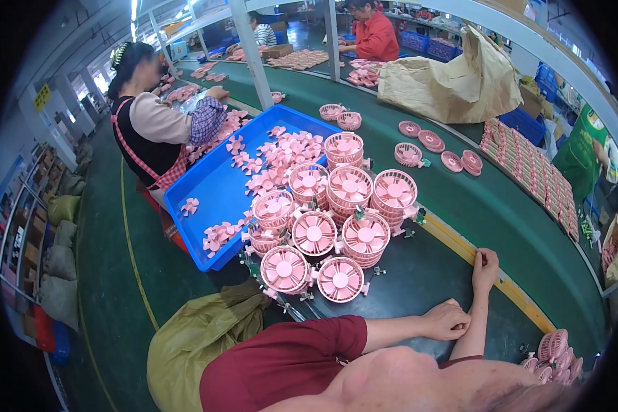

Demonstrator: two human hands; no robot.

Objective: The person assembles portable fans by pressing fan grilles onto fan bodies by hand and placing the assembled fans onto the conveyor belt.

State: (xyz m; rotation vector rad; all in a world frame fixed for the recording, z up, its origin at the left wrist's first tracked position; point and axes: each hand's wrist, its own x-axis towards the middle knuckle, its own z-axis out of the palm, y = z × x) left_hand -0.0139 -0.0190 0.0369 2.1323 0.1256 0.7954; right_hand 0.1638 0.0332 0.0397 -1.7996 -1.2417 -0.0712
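Observation:
My left hand lies against my right forearm with its fingers curled in, and nothing shows in it. My right hand is raised at the yellow strip along the table edge, its fingers bent into a loose fist with nothing visible inside. To the left of both hands, apart from them, stand stacks of round pink fan housings with blades inside. Small green circuit boards and thin wires stick out from several. Behind them, pink fan blades lie heaped in a blue tray.
A green conveyor belt runs beyond the table, carrying pink grilles and housings. More pink housings sit at the lower right. A co-worker in a checked apron works at the left; another in red sits across, near a beige sack.

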